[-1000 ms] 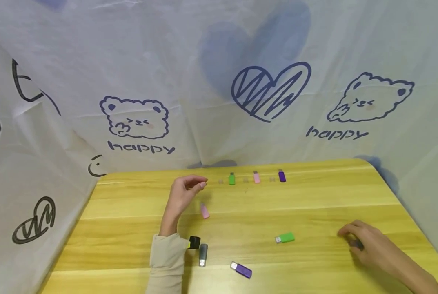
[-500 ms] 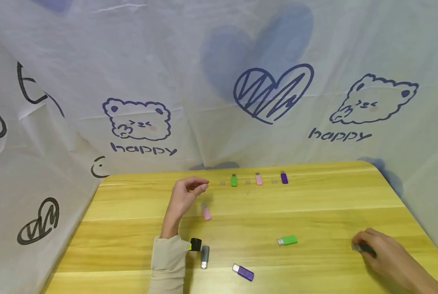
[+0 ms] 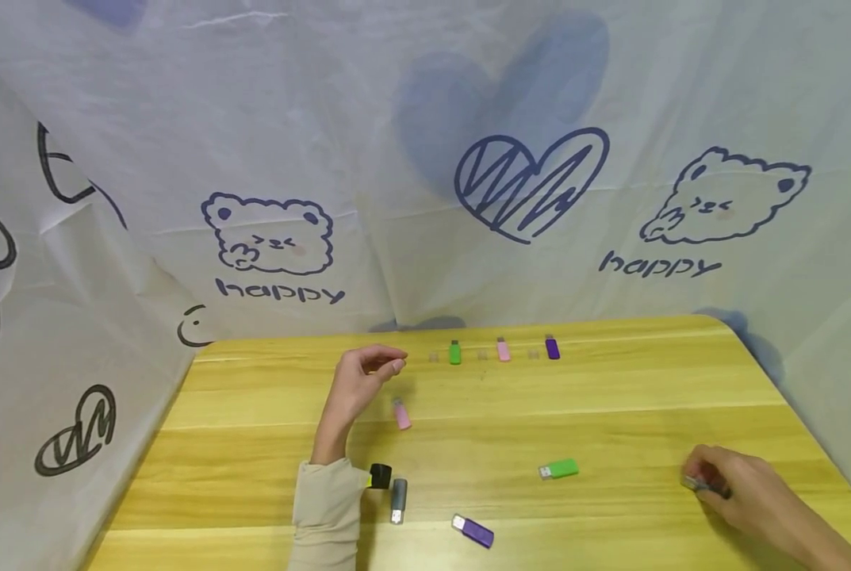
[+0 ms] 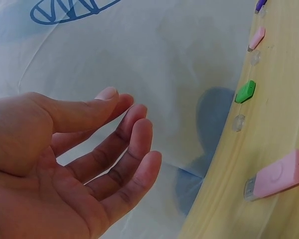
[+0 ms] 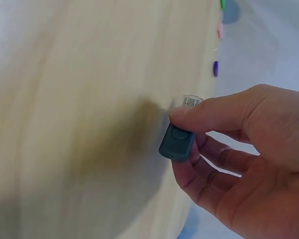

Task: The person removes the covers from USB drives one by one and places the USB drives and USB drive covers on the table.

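So R hand (image 5: 269, 149) pinches grey USB (image 5: 177, 143), prob. capped; L hand (image 3: 354, 382) loose-fingered, nr pink USB (image 4: 279, 174).

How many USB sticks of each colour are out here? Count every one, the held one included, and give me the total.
Green USB sticks: 2
Pink USB sticks: 2
Purple USB sticks: 2
Dark grey USB sticks: 2, one held in the right hand
Total: 8
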`<state>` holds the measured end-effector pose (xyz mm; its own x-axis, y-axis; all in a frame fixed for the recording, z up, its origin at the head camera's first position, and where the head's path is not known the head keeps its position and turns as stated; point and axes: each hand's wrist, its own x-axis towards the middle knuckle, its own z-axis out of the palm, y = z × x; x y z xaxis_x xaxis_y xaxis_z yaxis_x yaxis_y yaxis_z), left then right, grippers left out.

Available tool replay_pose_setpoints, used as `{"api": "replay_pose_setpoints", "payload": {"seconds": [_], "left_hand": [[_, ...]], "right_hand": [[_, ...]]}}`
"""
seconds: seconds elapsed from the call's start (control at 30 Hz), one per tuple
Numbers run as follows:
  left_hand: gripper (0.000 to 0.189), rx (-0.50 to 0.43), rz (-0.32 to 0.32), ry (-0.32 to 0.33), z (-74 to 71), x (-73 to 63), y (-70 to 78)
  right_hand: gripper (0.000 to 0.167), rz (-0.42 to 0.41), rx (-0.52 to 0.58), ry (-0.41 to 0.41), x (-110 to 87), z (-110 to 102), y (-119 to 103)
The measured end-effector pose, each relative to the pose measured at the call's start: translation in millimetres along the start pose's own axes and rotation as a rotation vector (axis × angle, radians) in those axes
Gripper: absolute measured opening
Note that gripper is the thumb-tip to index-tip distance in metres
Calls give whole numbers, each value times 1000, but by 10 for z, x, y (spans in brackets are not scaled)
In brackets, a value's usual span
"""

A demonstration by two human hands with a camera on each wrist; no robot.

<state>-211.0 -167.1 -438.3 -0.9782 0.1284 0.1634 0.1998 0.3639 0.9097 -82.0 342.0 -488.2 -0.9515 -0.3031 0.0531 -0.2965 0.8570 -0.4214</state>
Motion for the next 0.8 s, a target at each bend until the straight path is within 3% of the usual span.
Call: {"api": "replay_pose_setpoints", "payload": {"seconds": [0.3,0.47,0.63,0.8], "left_hand": [[16,12,31,-27,34,-1,64],[16,17,34,-48,65,2,71],[15,15,48,-63,104,1,95],[14,8,57,-84,136,-4,152]], "right_hand": [[34,-91,92,127,297,-204,-497],[25,-90,161,119,552,-337,-873],[18,-113,205,148,777,-374,-1188],[16,-148,245,227,985,-355,-1455]]}}
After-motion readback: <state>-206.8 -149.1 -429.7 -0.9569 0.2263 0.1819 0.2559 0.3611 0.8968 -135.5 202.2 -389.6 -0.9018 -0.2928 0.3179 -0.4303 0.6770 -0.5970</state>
